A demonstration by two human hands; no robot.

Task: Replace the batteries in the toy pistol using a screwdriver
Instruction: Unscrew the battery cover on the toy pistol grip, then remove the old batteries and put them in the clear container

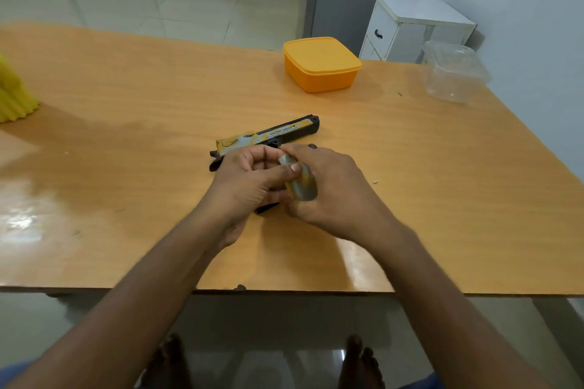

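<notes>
A black and yellow toy pistol (284, 132) lies on its side in the middle of the wooden table (126, 123), barrel pointing right. Its grip end is hidden under my hands. My left hand (249, 186) rests over the grip, thumb pressing on a yellow-grey cover piece (301, 185). My right hand (328, 189) holds that same cover piece from the right side. A small pale speck (375, 181) lies on the table just right of my right hand; I cannot tell what it is. No screwdriver or batteries are visible.
An orange lidded box (320, 65) stands behind the pistol. A clear plastic container (453, 71) sits at the back right corner. A yellow ribbed object (14, 95) is at the left edge. The table's front edge (284, 290) runs close to me.
</notes>
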